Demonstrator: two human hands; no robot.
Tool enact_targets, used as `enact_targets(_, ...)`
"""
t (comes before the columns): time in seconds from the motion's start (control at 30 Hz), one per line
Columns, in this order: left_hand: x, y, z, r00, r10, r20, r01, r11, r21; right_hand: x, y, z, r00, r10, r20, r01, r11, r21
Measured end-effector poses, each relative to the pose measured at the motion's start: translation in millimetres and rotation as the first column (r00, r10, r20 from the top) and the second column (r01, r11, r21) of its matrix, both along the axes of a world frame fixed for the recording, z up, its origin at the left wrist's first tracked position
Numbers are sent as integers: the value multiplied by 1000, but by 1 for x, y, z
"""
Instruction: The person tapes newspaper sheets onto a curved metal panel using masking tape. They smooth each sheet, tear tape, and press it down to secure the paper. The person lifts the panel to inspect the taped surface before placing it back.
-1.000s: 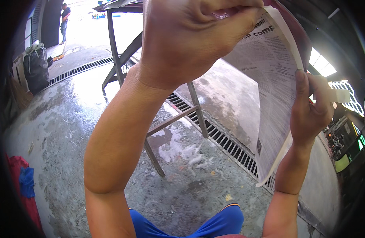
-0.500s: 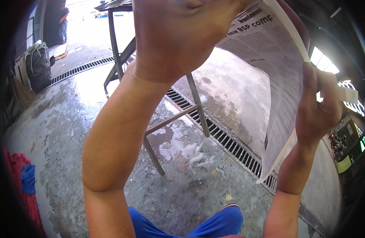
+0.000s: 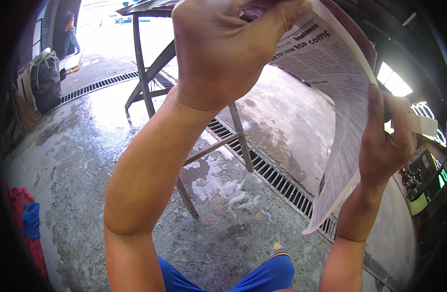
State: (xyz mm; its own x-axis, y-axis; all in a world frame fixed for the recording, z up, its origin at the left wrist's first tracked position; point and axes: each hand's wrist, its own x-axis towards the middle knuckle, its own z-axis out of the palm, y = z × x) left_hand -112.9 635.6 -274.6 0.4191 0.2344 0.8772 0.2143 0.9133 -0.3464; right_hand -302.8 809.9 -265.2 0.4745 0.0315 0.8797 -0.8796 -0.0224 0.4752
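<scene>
The wet concrete floor [image 3: 87, 160] fills most of the view, grey and streaked, with a pale soapy patch near the middle. A long metal drain grate [image 3: 281, 182] crosses it on a slant from upper left toward lower right. Over the grate stands a bench [image 3: 150, 7] on thin angled metal legs; only its edge and frame show at the top of the view.

Held up in the air in front of all this is a newspaper [image 3: 340, 97] — a broad printed sheet, bowed outward, well above the floor and touching nothing but the two hands. Its long axis runs steeply from the upper middle down to the lower right, its free bottom corner pointing at the grate.

The left hand [image 3: 223, 48] is at the sheet's top edge, its fingers curled shut over the paper, the back of the hand toward the camera. The right hand [image 3: 384, 141] is lower on the sheet's right edge, thumb pressed along the printed face and the other fingers closed behind it, pinching the paper.

Blue shorts [image 3: 233, 277] show at the bottom edge. At far left lie a dark bag [image 3: 44, 80] and, lower down, red and blue cloth [image 3: 24, 219]. A person [image 3: 70, 31] stands far off at the upper left.
</scene>
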Motion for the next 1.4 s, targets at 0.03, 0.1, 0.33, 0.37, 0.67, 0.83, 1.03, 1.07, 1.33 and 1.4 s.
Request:
enact_targets(0.03, -1, -1, 2, 1000, -22, 0, 22, 1000, -3, -1, 0, 1, 1000, -8, -18, 7, 1000, -11)
enact_targets(0.1, -1, -1, 1, 996, -77, 41, 75, 996, 57, -2, -1, 3, 1000, 7, -20, -7, 1000, 1)
enact_targets(0.33, -10, 4, 2, 983, -185, 5, 184, 977, 108, -3, 6, 8, 998, -21, -51, 22, 1000, 11)
enact_targets(0.37, -10, 7, 0, 983, -182, 11, 179, 974, 141, -3, 6, 8, 999, -28, -42, 28, 1000, 8)
enact_targets(0.67, 14, 44, -6, 948, -213, 236, 115, 922, 369, -6, 4, 8, 998, -27, -59, 27, 1000, -3)
enact_targets(0.83, 16, 44, -4, 967, -103, 233, 14, 934, 357, -5, 5, 6, 993, -77, -94, 76, 997, -11)
enact_targets(1.03, -1, 24, -1, 995, -89, 54, 77, 977, 200, -4, 2, 6, 998, -56, -41, 55, 998, -20)
enact_targets(1.07, -1, 23, -3, 999, -27, 43, 18, 981, 191, -4, 3, 6, 998, -50, -30, 50, 999, -10)
enact_targets(1.33, -8, 17, 2, 980, -193, 50, 177, 958, 226, -2, 4, 10, 999, -48, 9, 48, 999, -2)
enact_targets(1.4, -9, 15, 1, 982, -186, 40, 173, 959, 225, -2, 3, 10, 999, -47, 14, 47, 999, -2)
